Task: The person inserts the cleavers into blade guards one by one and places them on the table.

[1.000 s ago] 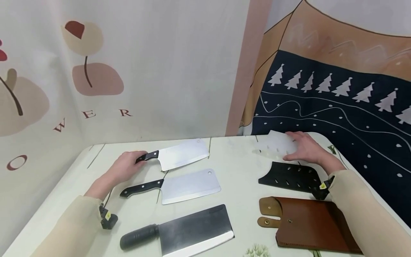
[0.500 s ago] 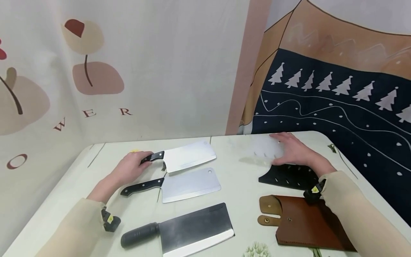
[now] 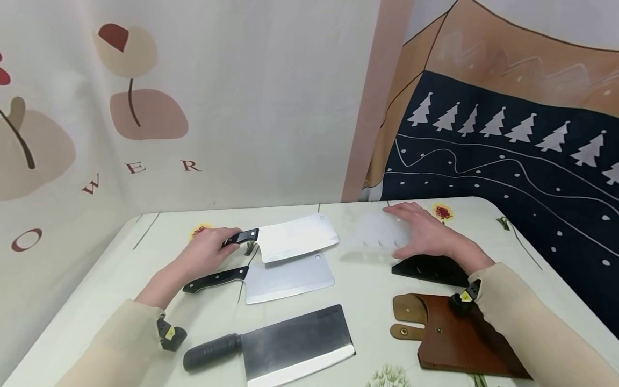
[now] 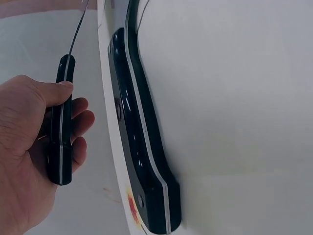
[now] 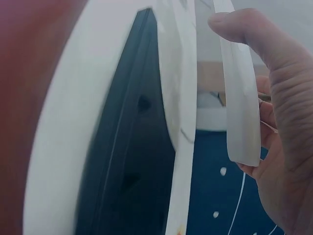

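Observation:
My left hand (image 3: 205, 251) grips the black riveted handle of a cleaver (image 3: 297, 236), its bright blade pointing right toward the back middle of the table. In the left wrist view the thumb presses on that handle (image 4: 61, 127) and the fingers wrap behind it. A similar cleaver (image 3: 290, 279) lies just below, partly overlapped by the held blade. My right hand (image 3: 427, 231) holds a translucent white blade guard (image 3: 374, 236) between thumb and fingers, its left end close to the blade's tip. A black blade guard (image 3: 430, 267) lies under that hand, partly hidden.
Nearer the front lies a dark-bladed cleaver (image 3: 295, 341) with a black handle. A brown leather sheath (image 3: 469, 336) with two snap straps sits front right, partly under the right sleeve. Printed curtains (image 3: 271, 107) hang behind the table's back edge.
The left hand has carried the cleaver rightward, and the right hand has brought the white blade guard leftward. The blade and the guard are now much closer together.

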{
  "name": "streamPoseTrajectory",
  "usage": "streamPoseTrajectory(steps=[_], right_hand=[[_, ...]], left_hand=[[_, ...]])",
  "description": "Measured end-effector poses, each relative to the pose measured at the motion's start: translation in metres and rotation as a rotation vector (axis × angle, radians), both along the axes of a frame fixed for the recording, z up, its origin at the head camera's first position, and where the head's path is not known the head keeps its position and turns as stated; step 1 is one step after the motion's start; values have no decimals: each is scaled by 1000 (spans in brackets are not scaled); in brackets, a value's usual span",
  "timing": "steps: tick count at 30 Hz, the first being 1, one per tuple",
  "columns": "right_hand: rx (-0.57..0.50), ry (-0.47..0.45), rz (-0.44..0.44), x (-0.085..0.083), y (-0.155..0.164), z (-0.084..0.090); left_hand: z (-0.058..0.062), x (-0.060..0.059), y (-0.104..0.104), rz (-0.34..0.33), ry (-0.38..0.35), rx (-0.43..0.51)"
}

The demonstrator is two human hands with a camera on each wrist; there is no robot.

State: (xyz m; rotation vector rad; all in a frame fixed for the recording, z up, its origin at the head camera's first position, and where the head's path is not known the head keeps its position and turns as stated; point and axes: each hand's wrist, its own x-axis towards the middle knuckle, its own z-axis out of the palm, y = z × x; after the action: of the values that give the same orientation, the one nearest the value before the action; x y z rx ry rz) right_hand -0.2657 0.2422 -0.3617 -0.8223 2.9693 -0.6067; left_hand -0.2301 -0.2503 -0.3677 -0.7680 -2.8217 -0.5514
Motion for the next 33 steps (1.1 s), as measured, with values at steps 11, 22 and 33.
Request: streamPoseTrajectory(steps=[11, 22, 33], right_hand=[[1, -35, 46, 10, -20, 7], [4, -63, 59, 13, -24, 3], [33, -93, 54, 18, -23, 5]], left_hand=[[3, 3, 3, 3, -31, 22], [4, 6, 4, 17, -57, 59], [7, 8, 7, 23, -57, 84]])
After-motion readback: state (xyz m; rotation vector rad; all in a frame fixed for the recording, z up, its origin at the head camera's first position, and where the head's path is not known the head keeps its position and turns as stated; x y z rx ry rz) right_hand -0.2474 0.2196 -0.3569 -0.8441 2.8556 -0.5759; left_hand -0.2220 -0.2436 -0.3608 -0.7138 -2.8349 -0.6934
